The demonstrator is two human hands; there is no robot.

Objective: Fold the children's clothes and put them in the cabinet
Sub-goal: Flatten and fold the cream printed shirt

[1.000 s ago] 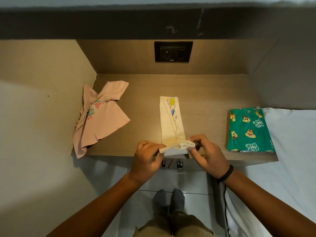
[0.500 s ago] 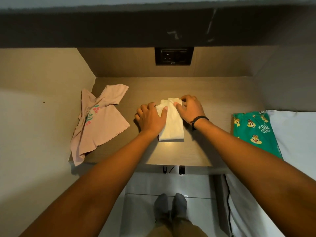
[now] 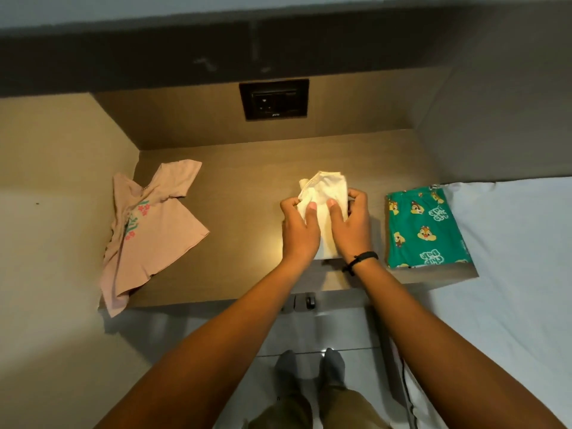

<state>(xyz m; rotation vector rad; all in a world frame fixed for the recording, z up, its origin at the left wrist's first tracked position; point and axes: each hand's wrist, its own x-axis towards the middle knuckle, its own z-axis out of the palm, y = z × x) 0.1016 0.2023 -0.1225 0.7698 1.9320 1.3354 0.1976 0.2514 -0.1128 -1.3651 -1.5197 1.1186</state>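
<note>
A wooden table [image 3: 235, 274] is recessed in an alcove bounded by matching panels at the back and left, beneath a dark overhead band [image 3: 185, 60]. A black socket plate [image 3: 274, 99] is mounted on the back panel. A white bed [image 3: 510, 274] is positioned to the right, and pale floor tiles [image 3: 192, 335] are seen below.

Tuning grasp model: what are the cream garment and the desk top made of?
Cream garment: soft thin fabric, likely cotton knit; it creases and bunches between both hands. Desk top: looks like wood-grain laminate, smooth and slightly glossy, given the lamp glare.

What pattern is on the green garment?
Cartoon chipmunk faces with white lettering on the green garment, head view.
</note>
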